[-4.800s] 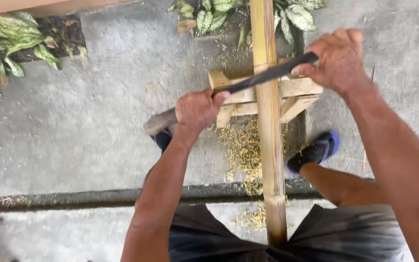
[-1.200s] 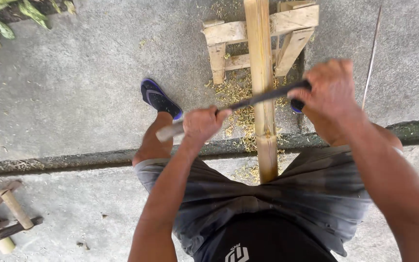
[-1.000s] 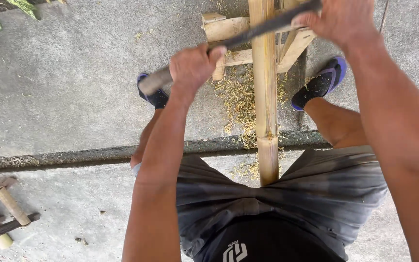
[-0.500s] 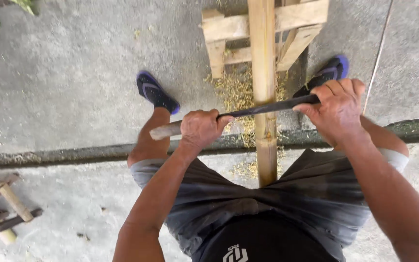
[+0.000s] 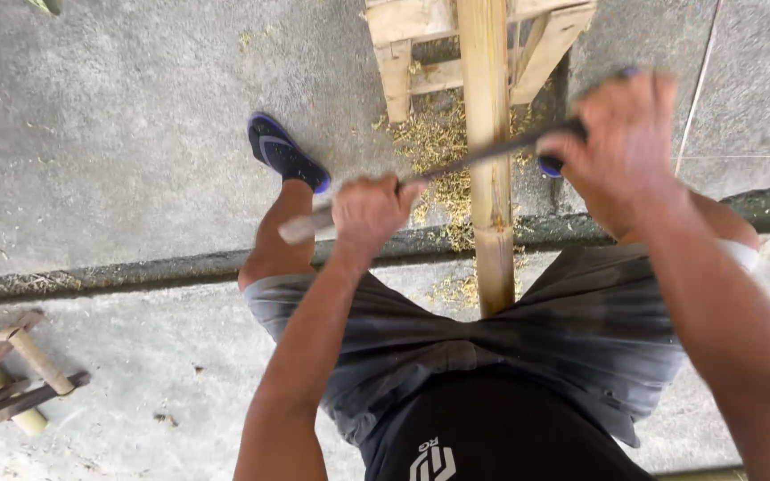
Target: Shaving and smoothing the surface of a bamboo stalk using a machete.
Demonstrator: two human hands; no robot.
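Two hands are gripping a blade [image 5: 483,156]: left hand [image 5: 369,209] and right hand [image 5: 621,134] closed on its ends, scraping the bamboo pole [image 5: 489,151] between the knees; next stroke probably needs steady, even pressure.

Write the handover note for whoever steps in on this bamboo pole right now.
Left hand: closed on the blade's pale handle end.
Right hand: closed on the far end.
The blade lies across the bamboo pole, which runs from between the person's legs to the wooden stand.
Done: shavings lie under the pole.
Left: how much of the pole is scraped cannot be told.
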